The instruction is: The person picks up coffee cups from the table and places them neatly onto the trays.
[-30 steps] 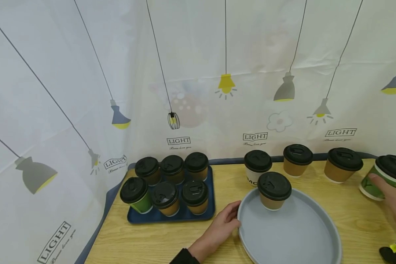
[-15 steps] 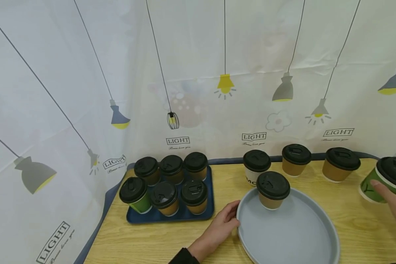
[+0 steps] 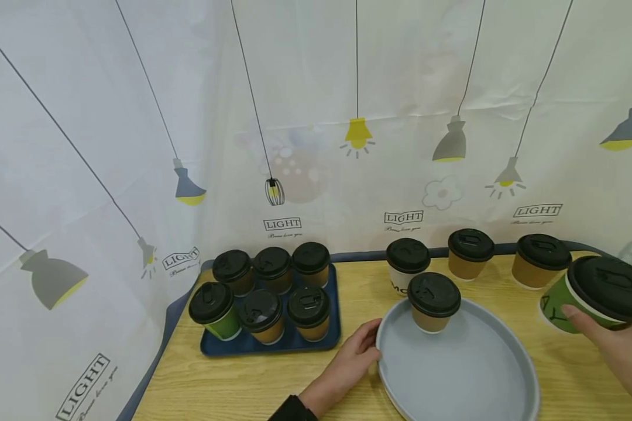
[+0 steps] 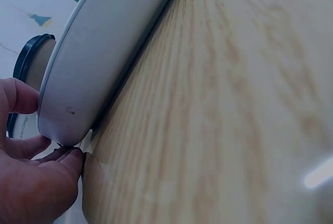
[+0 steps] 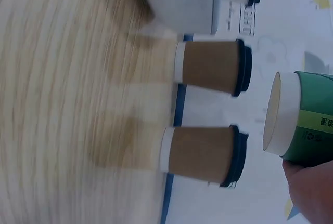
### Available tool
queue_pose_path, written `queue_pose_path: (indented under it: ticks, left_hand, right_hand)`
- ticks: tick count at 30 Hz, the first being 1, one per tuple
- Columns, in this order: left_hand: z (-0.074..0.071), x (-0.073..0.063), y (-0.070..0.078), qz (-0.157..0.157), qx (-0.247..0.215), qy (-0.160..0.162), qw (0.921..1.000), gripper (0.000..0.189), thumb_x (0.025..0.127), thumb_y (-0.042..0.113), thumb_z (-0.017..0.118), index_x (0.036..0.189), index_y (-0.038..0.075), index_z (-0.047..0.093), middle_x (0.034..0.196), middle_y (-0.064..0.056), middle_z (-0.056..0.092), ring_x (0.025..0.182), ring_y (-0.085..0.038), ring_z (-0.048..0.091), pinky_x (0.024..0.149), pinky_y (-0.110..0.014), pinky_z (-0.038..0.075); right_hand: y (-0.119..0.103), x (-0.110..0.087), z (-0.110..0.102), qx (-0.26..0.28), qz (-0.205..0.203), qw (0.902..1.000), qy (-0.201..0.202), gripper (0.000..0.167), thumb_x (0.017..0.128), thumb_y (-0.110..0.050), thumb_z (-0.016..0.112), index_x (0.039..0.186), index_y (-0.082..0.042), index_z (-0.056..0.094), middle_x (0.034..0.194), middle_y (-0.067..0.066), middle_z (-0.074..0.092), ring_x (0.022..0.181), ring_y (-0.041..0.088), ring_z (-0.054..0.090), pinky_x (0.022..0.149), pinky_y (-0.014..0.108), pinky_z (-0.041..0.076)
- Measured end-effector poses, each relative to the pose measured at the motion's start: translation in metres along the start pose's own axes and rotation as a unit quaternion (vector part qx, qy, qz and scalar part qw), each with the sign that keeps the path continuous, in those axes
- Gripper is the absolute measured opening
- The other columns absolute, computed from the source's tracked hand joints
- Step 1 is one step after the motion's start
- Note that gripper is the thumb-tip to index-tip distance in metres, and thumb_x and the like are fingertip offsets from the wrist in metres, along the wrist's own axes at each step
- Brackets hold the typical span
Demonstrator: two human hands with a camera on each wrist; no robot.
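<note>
My right hand [image 3: 611,345] grips a green paper coffee cup [image 3: 555,304] with a black lid, to the right of a round grey tray [image 3: 469,374]. In the right wrist view the green cup [image 5: 312,120] is held off the table, its pale base showing. My left hand [image 3: 350,359] holds the tray's left rim; in the left wrist view the fingers of that hand [image 4: 39,169] curl about the tray edge [image 4: 99,73]. One brown lidded cup [image 3: 433,318] stands at the back of the tray.
A dark blue rectangular tray [image 3: 274,349] at the left bears several lidded cups, one of them green [image 3: 223,326]. Behind the round tray stand a white cup [image 3: 400,279] and two brown cups [image 3: 466,268], close to the printed curtain [image 3: 316,146].
My right hand has lifted the green cup and carried it left and closer to the round tray. My left hand stays on the rim.
</note>
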State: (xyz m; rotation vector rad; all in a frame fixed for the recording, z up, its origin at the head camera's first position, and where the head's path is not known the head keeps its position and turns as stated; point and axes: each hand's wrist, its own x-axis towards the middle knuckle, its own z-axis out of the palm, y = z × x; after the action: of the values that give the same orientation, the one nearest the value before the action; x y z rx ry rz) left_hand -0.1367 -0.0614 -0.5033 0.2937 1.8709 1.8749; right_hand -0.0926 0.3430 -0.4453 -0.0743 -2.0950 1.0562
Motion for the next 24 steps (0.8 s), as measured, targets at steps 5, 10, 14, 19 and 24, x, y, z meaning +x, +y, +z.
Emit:
queue_pose_path:
  ticks: [5,10,14,19,24]
  left_hand:
    - [0.000,0.000,0.000,-0.001,0.003,0.004,1.0000,0.063,0.097,0.007,0.055,0.158,0.008,0.040,0.161,-0.009,0.041,0.147,-0.026,0.041,0.117,-0.040,0.038]
    - [0.001,0.001,0.000,-0.004,0.002,0.007,1.0000,0.063,0.096,0.007,0.055,0.157,0.008,0.040,0.160,-0.009,0.041,0.147,-0.026,0.041,0.117,-0.040,0.038]
    - [0.000,0.001,0.000,-0.005,0.003,0.006,1.0000,0.063,0.096,0.007,0.055,0.157,0.008,0.040,0.160,-0.009,0.041,0.147,-0.026,0.040,0.117,-0.041,0.038]
    - [0.000,0.002,-0.001,-0.005,0.004,0.004,1.0000,0.063,0.097,0.007,0.055,0.157,0.008,0.040,0.161,-0.009,0.040,0.147,-0.026,0.040,0.117,-0.040,0.038]
    - [0.000,0.001,-0.001,-0.005,0.005,0.003,1.0000,0.063,0.096,0.008,0.056,0.158,0.008,0.040,0.161,-0.009,0.040,0.147,-0.026,0.040,0.117,-0.040,0.038]
  right_hand:
    - [-0.017,-0.007,0.004,0.037,0.024,0.9910,-0.126,0.080,0.090,0.007,0.073,0.159,-0.020,0.044,0.133,-0.034,0.046,0.114,-0.020,0.044,0.090,0.000,0.034]
    - [-0.028,-0.008,0.013,0.067,0.018,0.9819,-0.177,0.080,0.085,0.012,0.076,0.154,-0.017,0.049,0.128,-0.032,0.052,0.109,-0.015,0.051,0.079,0.003,0.043]
    - [-0.031,-0.012,0.023,0.110,0.017,0.9703,-0.215,0.081,0.084,0.017,0.074,0.153,-0.015,0.049,0.133,-0.025,0.053,0.114,-0.012,0.053,0.083,0.006,0.047]
    - [-0.034,-0.017,0.036,0.137,0.012,0.9591,-0.248,0.079,0.081,0.019,0.075,0.151,-0.010,0.050,0.135,-0.020,0.056,0.116,-0.007,0.055,0.087,0.008,0.046]
    - [-0.032,-0.018,0.044,0.123,0.023,0.9528,-0.277,0.076,0.083,0.010,0.080,0.149,-0.012,0.050,0.133,-0.022,0.056,0.114,-0.007,0.054,0.086,0.008,0.044]
